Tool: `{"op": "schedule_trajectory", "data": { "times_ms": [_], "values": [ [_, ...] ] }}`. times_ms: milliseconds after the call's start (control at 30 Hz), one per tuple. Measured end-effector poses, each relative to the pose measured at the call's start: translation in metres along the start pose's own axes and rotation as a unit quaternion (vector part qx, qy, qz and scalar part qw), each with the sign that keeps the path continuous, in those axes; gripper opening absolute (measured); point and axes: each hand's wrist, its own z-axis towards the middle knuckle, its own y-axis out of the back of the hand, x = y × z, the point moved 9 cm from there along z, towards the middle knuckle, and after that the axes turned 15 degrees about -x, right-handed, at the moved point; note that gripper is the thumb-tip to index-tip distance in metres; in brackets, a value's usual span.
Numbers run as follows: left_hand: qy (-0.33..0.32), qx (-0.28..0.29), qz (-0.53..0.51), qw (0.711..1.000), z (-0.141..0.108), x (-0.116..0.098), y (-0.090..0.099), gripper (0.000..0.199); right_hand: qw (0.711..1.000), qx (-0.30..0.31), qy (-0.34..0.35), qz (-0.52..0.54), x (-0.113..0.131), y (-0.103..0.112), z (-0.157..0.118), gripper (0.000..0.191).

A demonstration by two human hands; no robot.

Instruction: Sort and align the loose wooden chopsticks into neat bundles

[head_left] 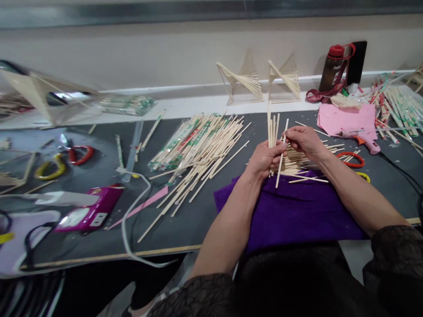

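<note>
My left hand (pixel 259 160) is closed round a small upright bunch of wooden chopsticks (pixel 273 127). Beside it, my right hand (pixel 306 140) pinches a single chopstick (pixel 280 164), tilted and close to the left thumb. Under and behind my hands lies a loose pile of chopsticks (pixel 297 160), partly hidden by the right hand. A purple cloth (pixel 304 211) is spread below my forearms on the dark table.
Left of my hands lie loose chopsticks (pixel 211 163) and wrapped chopsticks (pixel 185 145). A pink glue gun (pixel 372 143), red-handled scissors (pixel 355 164) and pink paper (pixel 346 119) sit right. Stick structures (pixel 243 86) stand by the wall near a bottle (pixel 332 66). A white cable (pixel 125 229) crosses the table edge.
</note>
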Motion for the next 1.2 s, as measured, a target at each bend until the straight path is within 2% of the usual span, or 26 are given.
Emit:
{"op": "schedule_trajectory", "data": {
  "times_ms": [200, 433, 533, 667, 833, 933, 1100, 1200],
  "values": [
    [0.009, 0.007, 0.018, 1.000, 0.001, 0.004, 0.001, 0.026, 0.998, -0.060, 0.017, -0.007, 0.007, 0.016, 0.007, 0.012],
    [0.014, -0.012, 0.042, 0.999, 0.001, 0.006, 0.002, 0.022, 0.995, -0.078, 0.041, -0.036, 0.007, 0.021, 0.012, 0.011],
    [0.022, -0.002, 0.034, 0.999, -0.001, 0.006, -0.001, 0.020, 0.995, -0.087, 0.043, -0.025, 0.008, 0.023, 0.014, 0.013],
    [0.019, 0.016, -0.006, 1.000, -0.002, 0.000, -0.004, 0.018, 0.998, -0.064, -0.003, -0.004, 0.001, 0.023, 0.015, 0.008],
    [0.004, -0.001, -0.045, 0.999, 0.002, -0.008, 0.003, 0.017, 0.996, -0.041, -0.057, -0.054, -0.011, 0.020, 0.013, 0.005],
    [0.007, -0.004, -0.041, 0.999, 0.003, -0.006, 0.003, 0.014, 0.997, -0.026, -0.053, -0.056, -0.010, 0.015, 0.010, 0.009],
    [0.006, 0.005, -0.010, 1.000, 0.001, -0.001, -0.001, 0.018, 0.999, -0.013, 0.008, -0.043, 0.001, 0.009, 0.005, 0.018],
    [0.003, -0.004, 0.012, 1.000, 0.001, 0.001, -0.001, 0.020, 0.999, -0.005, 0.017, -0.051, 0.002, 0.007, 0.004, 0.018]
  ]
}}
